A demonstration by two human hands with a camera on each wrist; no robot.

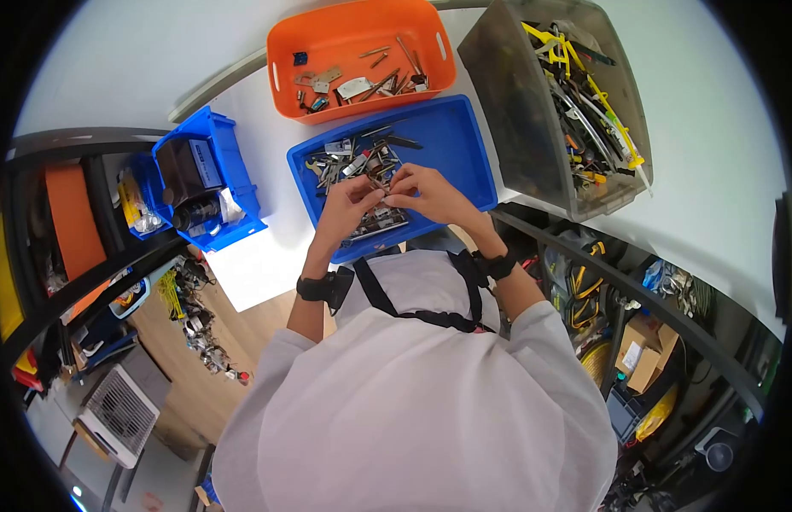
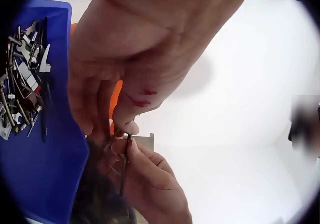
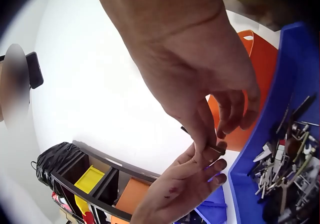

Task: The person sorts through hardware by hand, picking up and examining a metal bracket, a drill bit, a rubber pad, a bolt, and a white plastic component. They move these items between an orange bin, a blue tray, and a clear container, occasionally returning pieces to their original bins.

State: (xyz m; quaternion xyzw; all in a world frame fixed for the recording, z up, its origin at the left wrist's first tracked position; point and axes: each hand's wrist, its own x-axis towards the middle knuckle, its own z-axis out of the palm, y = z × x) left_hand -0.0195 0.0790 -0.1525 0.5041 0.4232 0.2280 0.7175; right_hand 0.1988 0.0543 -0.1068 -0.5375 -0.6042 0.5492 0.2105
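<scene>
Over the blue tray, both hands meet at the fingertips around a small, thin metal rod. My left hand pinches one end between thumb and fingers. My right hand pinches it close beside, thumb laid along it, as the left wrist view shows. The rod is slim and dark, its exact kind too small to make out, and fingers hide part of it. Below the hands, a pile of metal bits and small tools fills the left part of the tray. Red marks show on the left hand.
Behind the tray stands an orange bin with a few metal pieces. A grey bin of tools is at right. Blue boxes stand at left. Shelving flanks the white table.
</scene>
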